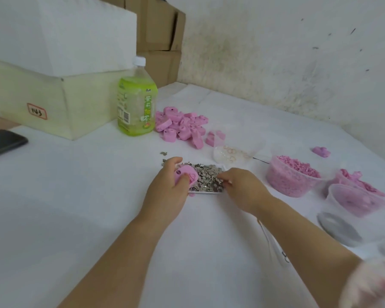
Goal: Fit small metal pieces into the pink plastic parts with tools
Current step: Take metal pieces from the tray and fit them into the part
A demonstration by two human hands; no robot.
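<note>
My left hand (167, 190) grips a pink plastic part (185, 174) with its thumb across the top. It holds the part over the left end of a shallow white tray (206, 191) heaped with small metal pieces (206, 174). My right hand (242, 185) reaches into the right end of the tray, its fingertips curled down among the metal pieces; what they pinch is hidden. A pile of pink plastic parts (182, 127) lies on the table behind the tray.
A green drink bottle (136, 103) and a cream box (49, 101) stand at the back left, a dark phone (3, 142) at the left edge. Tubs of pink bits (291, 176) (356, 198), a clear bag of rings (231, 153) and a grey lid (338, 228) lie to the right.
</note>
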